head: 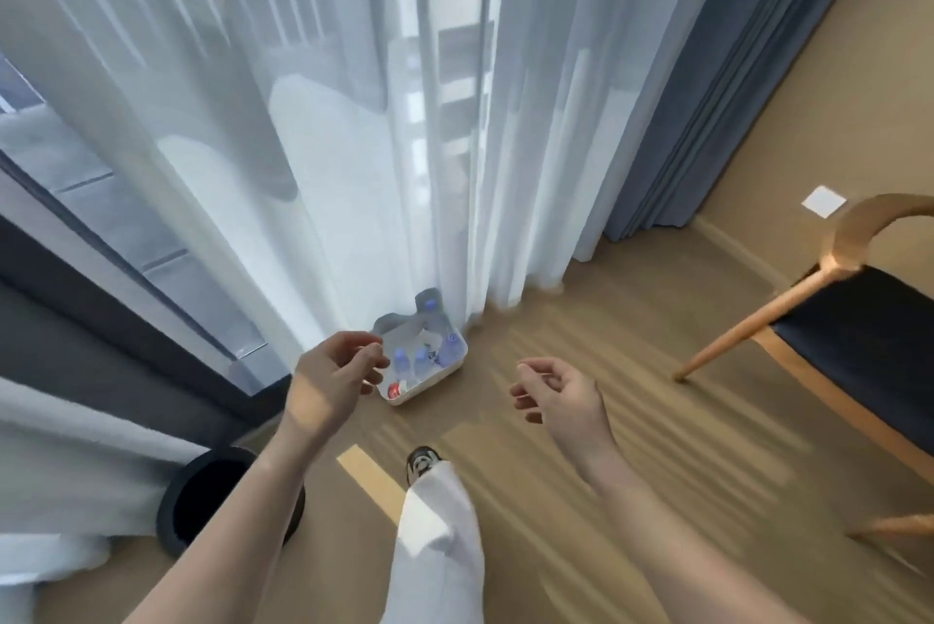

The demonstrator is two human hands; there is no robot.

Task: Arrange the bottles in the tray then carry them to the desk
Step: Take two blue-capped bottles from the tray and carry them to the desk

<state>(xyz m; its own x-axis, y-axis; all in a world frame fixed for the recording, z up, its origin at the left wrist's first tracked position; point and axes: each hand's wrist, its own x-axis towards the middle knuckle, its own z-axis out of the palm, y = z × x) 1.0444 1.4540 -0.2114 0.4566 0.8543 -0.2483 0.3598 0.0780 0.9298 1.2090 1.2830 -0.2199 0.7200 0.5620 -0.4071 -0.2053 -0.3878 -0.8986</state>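
A white tray [438, 380] sits on the wooden floor at the foot of the sheer curtain. Inside it stand several clear bottles with blue caps [422, 359], and one red-capped bottle [395, 389] lies near its front corner. Another blue-capped bottle [430, 305] stands just behind the tray against the curtain. My left hand [336, 373] hovers above the tray's left edge, fingers loosely curled and holding nothing. My right hand [558, 391] hangs to the right of the tray, well apart from it, also loosely curled and holding nothing. The view is motion-blurred.
A wooden chair with a dark seat [854, 335] stands at the right. A black round bin [202, 502] sits at the lower left beside a white cloth. My leg in white trousers and a shoe [422, 459] stand before the tray. Blue drapes [707, 118] hang right of the sheer curtain.
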